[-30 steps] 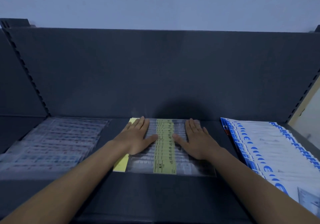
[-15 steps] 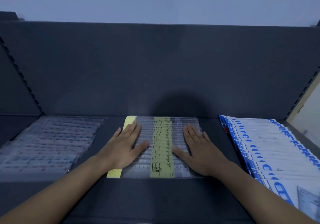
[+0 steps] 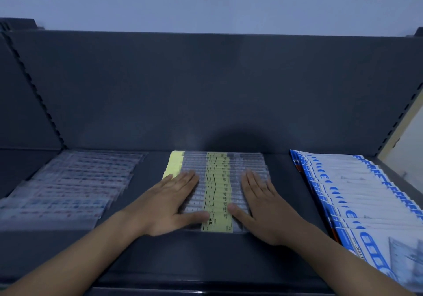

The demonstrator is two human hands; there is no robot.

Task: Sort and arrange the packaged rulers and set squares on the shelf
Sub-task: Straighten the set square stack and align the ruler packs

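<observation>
A row of clear ruler packs with yellow labels (image 3: 217, 181) lies overlapped in the middle of the dark shelf (image 3: 183, 254). A yellow card (image 3: 174, 164) sticks out at its back left. My left hand (image 3: 174, 206) lies flat on the left half of the row, fingers straight, thumb toward the label strip. My right hand (image 3: 263, 206) lies flat on the right half in the same way. Both palms press on the packs near the front of the row.
A row of clear packs with red and blue print (image 3: 68, 188) lies at the left. White and blue packs (image 3: 357, 197) fan out at the right, reaching the front edge. The shelf's back panel (image 3: 206, 89) rises just behind the rows.
Both hands slid back toward the shelf's front along the yellow-label row, from near its far end to its near end, staying flat. The row looks more evenly squared.
</observation>
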